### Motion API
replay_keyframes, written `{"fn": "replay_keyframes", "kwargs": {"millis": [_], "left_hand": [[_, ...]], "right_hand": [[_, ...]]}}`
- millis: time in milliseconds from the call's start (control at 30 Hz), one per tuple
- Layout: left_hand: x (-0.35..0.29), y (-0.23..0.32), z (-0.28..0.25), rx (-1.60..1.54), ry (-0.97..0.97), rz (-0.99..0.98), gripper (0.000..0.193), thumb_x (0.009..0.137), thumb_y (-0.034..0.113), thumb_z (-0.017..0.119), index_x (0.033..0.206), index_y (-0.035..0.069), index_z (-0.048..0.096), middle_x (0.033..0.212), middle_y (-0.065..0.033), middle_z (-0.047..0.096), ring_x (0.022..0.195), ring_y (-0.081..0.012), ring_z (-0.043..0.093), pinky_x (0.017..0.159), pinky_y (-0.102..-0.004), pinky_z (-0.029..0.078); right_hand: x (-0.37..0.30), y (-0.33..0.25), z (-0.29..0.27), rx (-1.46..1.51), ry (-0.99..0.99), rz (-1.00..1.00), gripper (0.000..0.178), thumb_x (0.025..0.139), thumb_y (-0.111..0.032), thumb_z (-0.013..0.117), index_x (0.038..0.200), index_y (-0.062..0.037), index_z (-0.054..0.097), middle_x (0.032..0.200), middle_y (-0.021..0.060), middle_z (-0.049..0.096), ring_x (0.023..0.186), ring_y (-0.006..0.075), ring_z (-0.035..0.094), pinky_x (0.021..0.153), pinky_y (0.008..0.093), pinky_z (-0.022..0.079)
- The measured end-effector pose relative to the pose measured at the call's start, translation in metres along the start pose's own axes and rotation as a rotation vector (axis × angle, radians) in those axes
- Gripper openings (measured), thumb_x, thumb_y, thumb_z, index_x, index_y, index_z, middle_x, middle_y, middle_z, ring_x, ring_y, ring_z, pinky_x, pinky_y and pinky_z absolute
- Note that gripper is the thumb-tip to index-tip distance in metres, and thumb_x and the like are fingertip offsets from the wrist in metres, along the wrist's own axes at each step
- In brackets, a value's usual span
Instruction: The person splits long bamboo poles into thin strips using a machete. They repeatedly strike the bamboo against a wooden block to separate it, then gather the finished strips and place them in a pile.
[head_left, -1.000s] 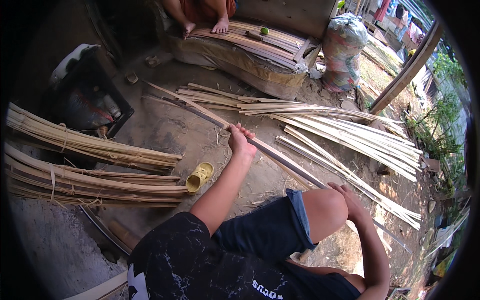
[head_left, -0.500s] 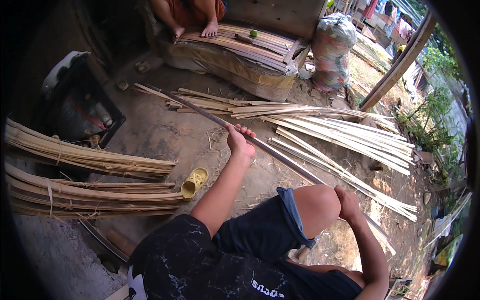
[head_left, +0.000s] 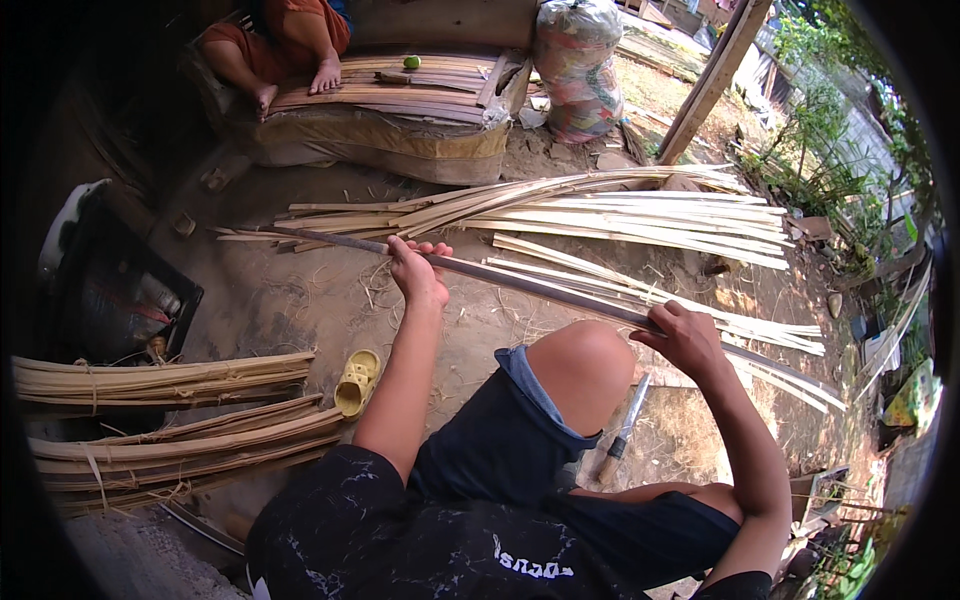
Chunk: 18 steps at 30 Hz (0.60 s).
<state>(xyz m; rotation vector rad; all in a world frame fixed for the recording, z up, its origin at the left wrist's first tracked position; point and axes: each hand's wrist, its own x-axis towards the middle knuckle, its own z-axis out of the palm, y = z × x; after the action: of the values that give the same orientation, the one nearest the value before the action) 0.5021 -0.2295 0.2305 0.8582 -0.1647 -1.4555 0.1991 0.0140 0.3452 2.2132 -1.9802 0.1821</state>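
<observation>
A long, dark-faced bamboo strip (head_left: 540, 290) slants across in front of me, its far end up to the left. My left hand (head_left: 420, 272) is closed around it from below, fingers curled over. Farther along to the right, just past my raised knee, my right hand (head_left: 688, 338) grips the same strip from above. Below that hand a long-bladed knife (head_left: 628, 428) lies on the ground beside my leg. Pale split bamboo strips (head_left: 620, 215) are spread on the ground beyond my hands, and a smaller group (head_left: 590, 262) lies just behind the held strip.
Tied bamboo bundles (head_left: 170, 385) lie at the left, near a yellow clog (head_left: 357, 382). Behind stands a slatted bench (head_left: 400, 150), where another person's bare feet (head_left: 325, 75) rest. A filled plastic sack (head_left: 578, 75) and a wooden post (head_left: 715, 85) stand at the back right.
My right hand has come up from beside my knee to grip the strip beyond it. The strip lies flatter across the view, which has turned to the right; the knife now shows.
</observation>
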Motion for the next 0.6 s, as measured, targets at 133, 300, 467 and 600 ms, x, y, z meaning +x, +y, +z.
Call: {"fn": "replay_keyframes", "kwargs": {"millis": [133,300,467,600], "left_hand": [[-0.008,0.002,0.001,0.163,0.063,0.049,0.045,0.099,0.053,0.048,0.092,0.009,0.042,0.075,-0.0065,0.056,0.057,-0.0217,0.060,0.054,-0.0335,0.055],[0.006,-0.003,-0.001,0.084,0.191,0.093,0.041,0.098,0.050,0.052,0.088,0.011,0.044,0.074,-0.0046,0.052,0.058,-0.0181,0.052,0.057,-0.0323,0.054],[0.005,0.015,0.020,-0.465,-0.142,-0.291,0.044,0.105,0.042,0.038,0.075,0.011,0.047,0.055,0.0045,0.038,0.049,-0.0097,0.040,0.050,-0.0262,0.043],[-0.036,0.022,0.097,-0.526,-0.122,-0.197,0.044,0.105,0.047,0.036,0.077,0.013,0.045,0.054,0.0052,0.033,0.044,-0.0085,0.031,0.044,-0.0235,0.035]], "right_hand": [[-0.002,0.001,-0.004,-0.135,0.115,0.049,0.040,0.080,-0.046,0.074,0.075,-0.0101,0.058,0.067,0.0063,0.056,0.057,0.0273,0.062,0.047,0.0382,0.047],[0.004,-0.009,-0.006,-0.182,0.240,0.026,0.041,0.082,-0.048,0.071,0.075,-0.0097,0.058,0.065,0.0057,0.055,0.056,0.0247,0.063,0.046,0.0359,0.047],[0.005,0.008,-0.022,-0.242,0.235,0.111,0.032,0.081,-0.041,0.074,0.079,-0.0133,0.058,0.069,0.0036,0.056,0.067,0.0233,0.063,0.063,0.0372,0.049],[0.013,-0.014,-0.054,-0.362,0.697,-0.125,0.035,0.074,-0.035,0.082,0.092,-0.0147,0.059,0.093,0.0046,0.054,0.087,0.0277,0.053,0.084,0.0410,0.040]]}}
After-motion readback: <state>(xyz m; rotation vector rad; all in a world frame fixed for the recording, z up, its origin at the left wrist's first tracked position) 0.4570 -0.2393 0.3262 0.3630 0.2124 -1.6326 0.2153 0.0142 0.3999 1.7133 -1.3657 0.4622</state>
